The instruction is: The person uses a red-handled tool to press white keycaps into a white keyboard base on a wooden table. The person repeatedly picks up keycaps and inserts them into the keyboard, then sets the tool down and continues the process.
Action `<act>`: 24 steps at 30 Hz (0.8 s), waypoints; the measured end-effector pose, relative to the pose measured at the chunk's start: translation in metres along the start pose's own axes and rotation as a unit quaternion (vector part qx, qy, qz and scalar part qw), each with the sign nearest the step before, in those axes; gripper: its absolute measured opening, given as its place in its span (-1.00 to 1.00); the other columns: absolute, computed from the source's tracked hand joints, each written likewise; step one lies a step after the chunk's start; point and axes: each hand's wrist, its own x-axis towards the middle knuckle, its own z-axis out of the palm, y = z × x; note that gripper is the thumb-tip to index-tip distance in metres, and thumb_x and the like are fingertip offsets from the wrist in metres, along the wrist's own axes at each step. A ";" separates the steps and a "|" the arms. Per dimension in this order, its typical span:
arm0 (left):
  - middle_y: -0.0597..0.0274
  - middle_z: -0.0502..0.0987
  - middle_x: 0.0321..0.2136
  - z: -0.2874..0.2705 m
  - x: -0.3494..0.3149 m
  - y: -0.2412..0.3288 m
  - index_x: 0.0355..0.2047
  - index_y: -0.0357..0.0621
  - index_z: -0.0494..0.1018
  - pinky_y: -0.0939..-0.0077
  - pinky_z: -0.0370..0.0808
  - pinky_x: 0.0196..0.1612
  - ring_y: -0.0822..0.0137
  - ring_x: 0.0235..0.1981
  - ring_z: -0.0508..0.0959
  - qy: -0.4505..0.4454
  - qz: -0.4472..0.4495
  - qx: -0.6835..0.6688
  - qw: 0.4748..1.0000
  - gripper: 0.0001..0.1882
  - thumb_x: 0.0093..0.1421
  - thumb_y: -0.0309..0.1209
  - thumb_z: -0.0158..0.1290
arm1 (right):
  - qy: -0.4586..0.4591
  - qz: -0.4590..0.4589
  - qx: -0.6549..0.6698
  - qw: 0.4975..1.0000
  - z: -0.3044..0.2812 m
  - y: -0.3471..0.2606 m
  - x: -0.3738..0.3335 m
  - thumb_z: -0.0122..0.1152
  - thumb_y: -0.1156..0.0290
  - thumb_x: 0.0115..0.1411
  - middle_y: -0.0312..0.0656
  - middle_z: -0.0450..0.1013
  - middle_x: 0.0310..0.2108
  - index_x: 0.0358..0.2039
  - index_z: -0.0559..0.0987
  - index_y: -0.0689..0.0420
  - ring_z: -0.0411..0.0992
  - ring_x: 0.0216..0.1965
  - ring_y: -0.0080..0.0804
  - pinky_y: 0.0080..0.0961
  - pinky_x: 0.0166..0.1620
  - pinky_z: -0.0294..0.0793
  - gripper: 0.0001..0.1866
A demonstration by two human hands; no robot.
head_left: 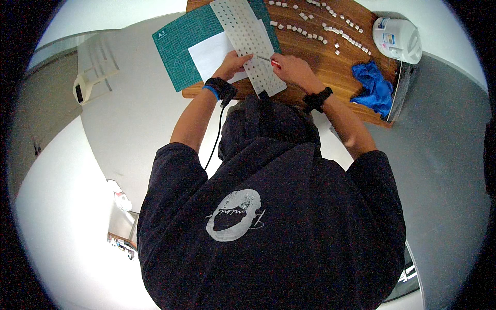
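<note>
A long pale keyboard (232, 23), stripped of its keycaps and dotted with small switch positions, lies slantwise over the table. My left hand (231, 66) grips its left edge near the close end, thumb on top. My right hand (293, 70) is closed around the red handle of a thin-shafted screwdriver (274, 63). The screwdriver's tip points left, over the keyboard face close to my left thumb; whether it touches cannot be made out. Under the keyboard are a white sheet of paper (206, 56) and a green cutting mat (173, 62).
Several white keycaps (302, 31) lie in rows on the wooden table (325, 64) beyond my right hand. A white tub (397, 39) stands at the far right corner, with a crumpled blue cloth (373, 88) nearer. A black cable (216, 137) hangs from my left wristband.
</note>
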 end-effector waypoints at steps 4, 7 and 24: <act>0.13 0.56 0.00 0.002 -0.001 0.000 0.11 -0.17 0.39 0.12 0.58 0.00 0.17 -0.02 0.59 0.009 0.016 0.003 1.000 -0.54 0.23 -0.33 0.20 | 0.052 -0.034 0.011 0.998 0.002 -0.003 0.005 0.00 0.17 0.28 0.02 0.56 -0.37 -0.16 0.50 0.04 0.56 -0.33 0.10 0.06 -0.28 0.55 -0.74; 0.13 0.56 0.00 0.002 0.000 -0.004 0.10 -0.17 0.40 0.13 0.59 -0.01 0.18 -0.03 0.60 0.008 0.021 -0.019 1.000 -0.56 0.23 -0.37 0.20 | 0.046 -0.028 0.007 0.999 0.001 -0.009 0.009 -0.01 0.18 0.28 0.01 0.56 -0.37 -0.16 0.51 0.03 0.56 -0.33 0.10 0.07 -0.28 0.55 -0.75; 0.20 0.59 -0.11 0.004 0.000 -0.012 0.05 -0.19 0.46 0.31 0.61 -0.21 0.28 -0.19 0.61 0.005 0.080 -0.017 0.997 -0.62 0.24 -0.37 0.17 | 0.046 -0.103 -0.087 0.990 -0.001 -0.021 0.040 0.10 0.36 0.11 0.06 0.56 -0.44 -0.40 0.59 0.19 0.56 -0.36 0.14 0.01 -0.29 0.57 -0.82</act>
